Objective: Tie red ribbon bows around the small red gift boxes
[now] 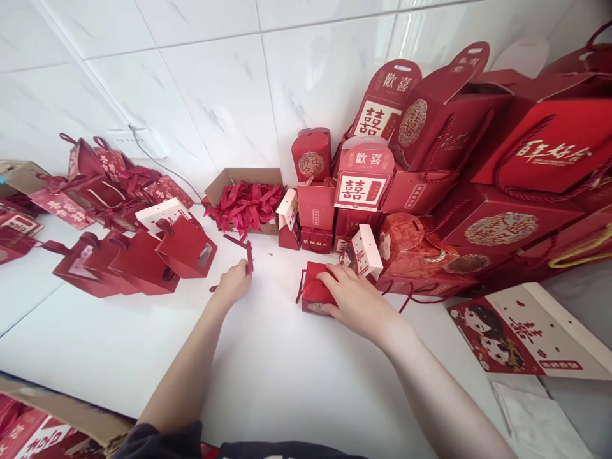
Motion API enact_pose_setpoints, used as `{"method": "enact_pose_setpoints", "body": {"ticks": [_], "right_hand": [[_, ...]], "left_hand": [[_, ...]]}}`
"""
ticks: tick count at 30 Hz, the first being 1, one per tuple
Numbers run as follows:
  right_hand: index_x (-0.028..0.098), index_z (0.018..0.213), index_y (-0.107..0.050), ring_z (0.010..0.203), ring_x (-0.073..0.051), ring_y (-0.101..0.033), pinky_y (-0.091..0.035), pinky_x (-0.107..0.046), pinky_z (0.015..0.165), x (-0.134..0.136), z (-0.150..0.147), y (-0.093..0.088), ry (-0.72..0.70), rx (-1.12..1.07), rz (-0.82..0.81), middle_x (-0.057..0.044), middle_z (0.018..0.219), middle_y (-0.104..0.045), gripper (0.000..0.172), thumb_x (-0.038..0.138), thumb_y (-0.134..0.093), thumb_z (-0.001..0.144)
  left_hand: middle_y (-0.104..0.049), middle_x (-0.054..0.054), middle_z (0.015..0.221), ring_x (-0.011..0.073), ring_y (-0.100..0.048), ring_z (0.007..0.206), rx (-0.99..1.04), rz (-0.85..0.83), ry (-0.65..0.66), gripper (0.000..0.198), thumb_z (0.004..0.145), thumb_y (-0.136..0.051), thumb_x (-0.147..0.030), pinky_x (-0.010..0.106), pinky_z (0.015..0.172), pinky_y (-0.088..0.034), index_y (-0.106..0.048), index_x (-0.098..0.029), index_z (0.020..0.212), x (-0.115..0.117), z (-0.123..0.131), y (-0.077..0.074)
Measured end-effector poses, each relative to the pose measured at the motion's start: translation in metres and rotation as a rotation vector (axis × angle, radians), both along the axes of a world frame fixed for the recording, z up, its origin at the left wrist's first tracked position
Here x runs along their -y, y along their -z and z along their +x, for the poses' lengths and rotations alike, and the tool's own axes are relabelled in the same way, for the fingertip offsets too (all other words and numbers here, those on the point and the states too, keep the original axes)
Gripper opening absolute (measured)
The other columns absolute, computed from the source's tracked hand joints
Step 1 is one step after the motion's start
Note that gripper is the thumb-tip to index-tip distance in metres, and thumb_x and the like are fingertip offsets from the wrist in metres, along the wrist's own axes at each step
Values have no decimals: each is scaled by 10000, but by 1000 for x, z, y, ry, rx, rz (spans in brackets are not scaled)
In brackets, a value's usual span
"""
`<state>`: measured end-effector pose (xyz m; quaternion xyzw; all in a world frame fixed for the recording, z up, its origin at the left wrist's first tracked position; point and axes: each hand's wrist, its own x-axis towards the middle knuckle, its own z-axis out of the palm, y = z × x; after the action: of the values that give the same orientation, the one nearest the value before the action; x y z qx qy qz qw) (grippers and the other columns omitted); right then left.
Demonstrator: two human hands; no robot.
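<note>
My right hand (352, 298) rests on a small red gift box (316, 293) on the white table (268, 376), fingers curled over its top. My left hand (236, 280) pinches a dark red ribbon (248, 255) that stands up from its fingertips. The ribbon's other end trails on the table to the left of the hand. The two hands are apart, with bare tabletop between them.
A cardboard box of red ribbons (246, 204) sits by the tiled wall. Stacked red gift boxes (430, 172) fill the right side. Folded red bags (134, 255) lie at the left. A flat printed carton (530, 331) lies at the right. A cardboard edge (57, 408) shows bottom left.
</note>
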<state>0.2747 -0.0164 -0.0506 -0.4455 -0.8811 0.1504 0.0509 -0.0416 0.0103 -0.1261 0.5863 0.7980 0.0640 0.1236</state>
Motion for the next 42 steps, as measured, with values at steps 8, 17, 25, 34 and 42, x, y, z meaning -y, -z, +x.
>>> {"method": "enact_pose_setpoints", "body": {"ticks": [8, 17, 25, 34, 42], "right_hand": [[181, 1216, -554, 1215, -324, -490, -454, -444, 928, -1, 1, -1, -1, -15, 3, -166, 1334, -513, 377, 352, -620, 887], [151, 1227, -550, 1250, -330, -461, -424, -455, 987, -5, 4, -2, -22, -33, -15, -170, 1325, -523, 409, 335, -635, 873], [181, 1217, -555, 1193, -317, -494, -448, -441, 924, -4, 3, 0, -15, -55, -10, -154, 1282, -543, 382, 330, -633, 873], [178, 1241, -547, 1225, -322, -466, -442, -445, 938, -5, 1, 2, -8, -43, -15, -156, 1329, -512, 422, 316, -647, 855], [173, 1245, -548, 1240, -321, -458, -440, -440, 952, -4, -2, 3, 4, -38, -17, -163, 1342, -503, 422, 299, -644, 854]], "left_hand": [[-702, 175, 927, 330, -660, 888, 73, 96, -246, 386, 758, -567, -497, 362, 695, -449, -626, -169, 953, -58, -23, 4], [-652, 50, 663, 248, -630, 666, 166, 4, -3, 149, 583, -657, -247, 324, 643, -452, -631, -184, 715, -58, -37, -6], [-675, 59, 988, 218, -642, 886, 301, 89, 393, 318, 672, -627, -269, 291, 785, -481, -612, -181, 976, -75, -8, -1], [-681, 41, 744, 220, -645, 716, 324, 43, 449, 219, 685, -665, -377, 299, 626, -519, -588, -173, 700, -87, -22, 9], [-666, 131, 1184, 250, -703, 978, 328, 27, 395, 408, 684, -598, -147, 325, 781, -604, -587, -157, 1091, -105, -64, -6]]}}
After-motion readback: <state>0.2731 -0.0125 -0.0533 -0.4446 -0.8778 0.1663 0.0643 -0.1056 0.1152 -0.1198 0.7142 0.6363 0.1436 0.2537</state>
